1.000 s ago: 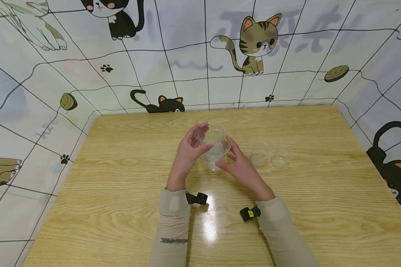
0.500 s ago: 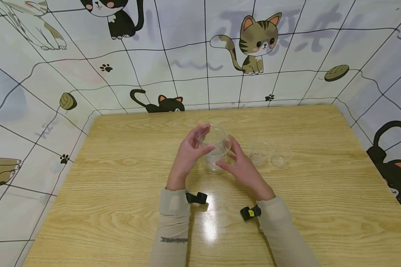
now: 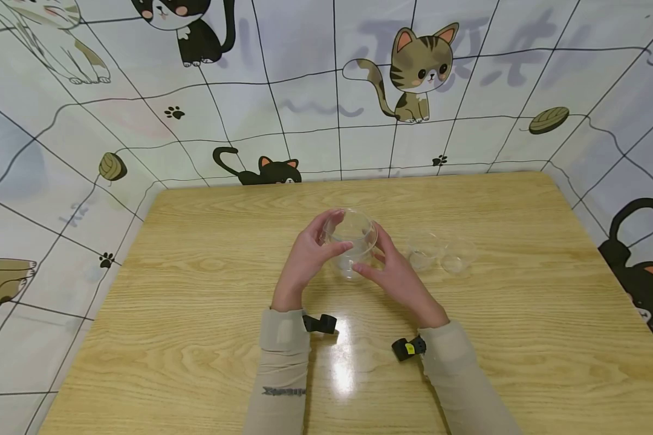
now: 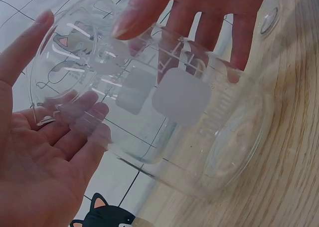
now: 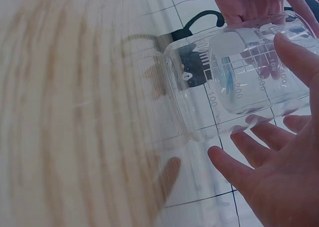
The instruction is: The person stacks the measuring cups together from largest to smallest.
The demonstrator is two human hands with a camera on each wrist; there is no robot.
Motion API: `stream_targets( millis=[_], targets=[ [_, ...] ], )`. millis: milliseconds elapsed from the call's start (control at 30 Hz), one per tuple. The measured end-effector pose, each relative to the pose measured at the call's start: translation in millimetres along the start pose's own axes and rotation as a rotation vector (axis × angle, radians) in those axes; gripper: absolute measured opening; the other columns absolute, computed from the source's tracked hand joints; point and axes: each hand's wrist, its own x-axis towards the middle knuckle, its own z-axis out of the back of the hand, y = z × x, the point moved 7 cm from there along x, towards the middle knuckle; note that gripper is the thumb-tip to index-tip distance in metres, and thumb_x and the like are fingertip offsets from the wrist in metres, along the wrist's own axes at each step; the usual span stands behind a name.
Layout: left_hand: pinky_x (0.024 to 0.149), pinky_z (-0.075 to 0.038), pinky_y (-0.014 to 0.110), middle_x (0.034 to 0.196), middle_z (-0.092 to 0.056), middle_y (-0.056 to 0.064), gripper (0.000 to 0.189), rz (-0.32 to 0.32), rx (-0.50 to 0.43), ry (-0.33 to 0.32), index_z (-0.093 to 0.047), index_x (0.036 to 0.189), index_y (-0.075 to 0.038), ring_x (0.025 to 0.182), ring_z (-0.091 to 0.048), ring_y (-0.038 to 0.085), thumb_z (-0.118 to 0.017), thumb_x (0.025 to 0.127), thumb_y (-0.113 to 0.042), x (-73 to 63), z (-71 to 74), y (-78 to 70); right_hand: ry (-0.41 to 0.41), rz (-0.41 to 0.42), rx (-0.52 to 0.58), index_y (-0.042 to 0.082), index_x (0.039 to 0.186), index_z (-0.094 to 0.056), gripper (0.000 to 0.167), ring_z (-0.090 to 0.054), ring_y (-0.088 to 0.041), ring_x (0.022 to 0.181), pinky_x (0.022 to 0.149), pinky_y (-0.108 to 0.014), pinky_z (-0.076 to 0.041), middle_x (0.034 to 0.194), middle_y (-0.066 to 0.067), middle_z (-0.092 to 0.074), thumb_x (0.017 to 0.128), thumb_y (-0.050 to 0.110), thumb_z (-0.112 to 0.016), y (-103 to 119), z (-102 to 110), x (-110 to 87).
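In the head view, a small clear glass beaker (image 3: 350,222) sits inside a larger clear graduated beaker (image 4: 219,132) marked 500 ml. Their rims are close together, and the larger one stands upright on the table. My left hand (image 3: 305,257) holds the upper rim area from the left, thumb in front and fingers behind. From the right, my right hand (image 3: 396,275) spans the larger beaker's side with thumb and fingers. The inner beaker's base (image 5: 227,85) shows through the outer glass in the right wrist view, above the larger one's bottom.
Two more small clear glass vessels (image 3: 423,251) stand side by side just right of my right hand. The wooden table (image 3: 196,338) meets a cat-printed cloth backdrop (image 3: 305,103) at its back and sides.
The inner beaker has moved down into the larger one, my left hand lowering slightly with it. My right hand stays in nearly the same place on the larger beaker.
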Motion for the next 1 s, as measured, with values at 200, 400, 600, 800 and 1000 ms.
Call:
stream_targets(
  millis=[200, 400, 600, 800, 1000],
  targets=[
    [0.104, -0.023, 0.037, 0.132, -0.046, 0.004, 0.063, -0.007, 0.048, 0.002, -0.041, 0.133, -0.01, 0.125, -0.035, 0.013, -0.07, 0.078, -0.023, 0.3, 0.1, -0.2, 0.006, 0.007, -0.004, 0.028, 0.143, -0.007, 0.082, -0.031, -0.037, 0.124, 0.093, -0.05, -0.035, 0.146, -0.007, -0.018, 0.083, 0.029, -0.063, 0.5, 0.3, 0.7],
    [0.103, -0.024, 0.036, 0.131, -0.046, 0.002, 0.063, -0.006, 0.059, 0.0, -0.042, 0.132, -0.012, 0.125, -0.035, 0.01, -0.07, 0.077, -0.025, 0.9, 0.0, 1.0, 0.002, 0.003, -0.019, 0.028, 0.143, -0.008, 0.081, -0.033, -0.037, 0.123, 0.093, -0.05, -0.036, 0.146, -0.006, -0.02, 0.083, 0.03, -0.063, 0.0, 0.9, 1.0],
    [0.103, -0.025, 0.036, 0.131, -0.047, 0.001, 0.064, 0.004, 0.066, -0.004, -0.041, 0.133, -0.013, 0.124, -0.035, 0.009, -0.071, 0.077, -0.025, 1.2, 0.3, 2.2, -0.002, 0.005, -0.012, 0.036, 0.142, -0.007, 0.082, -0.033, -0.038, 0.123, 0.09, -0.052, -0.037, 0.146, -0.007, -0.02, 0.082, 0.035, -0.063, -11.4, 0.0, 4.7],
    [0.102, -0.028, 0.038, 0.129, -0.048, 0.001, 0.063, 0.025, 0.135, -0.012, -0.043, 0.132, -0.017, 0.121, -0.041, 0.016, -0.071, 0.076, -0.028, 0.1, 1.0, 0.4, -0.017, 0.013, -0.041, 0.046, 0.138, -0.006, 0.082, -0.036, -0.034, 0.122, 0.09, -0.049, -0.039, 0.145, 0.002, -0.021, 0.079, 0.045, -0.063, -30.0, -1.7, 11.5],
    [0.099, -0.031, 0.041, 0.128, -0.049, 0.003, 0.063, 0.051, 0.196, -0.019, -0.044, 0.131, -0.019, 0.12, -0.042, 0.017, -0.071, 0.076, -0.031, -2.3, 2.6, -3.2, -0.005, -0.002, -0.035, 0.044, 0.139, -0.005, 0.082, -0.035, -0.035, 0.123, 0.09, -0.05, -0.039, 0.146, 0.001, -0.019, 0.08, 0.042, -0.063, -24.9, -2.1, 9.6]
  ],
)
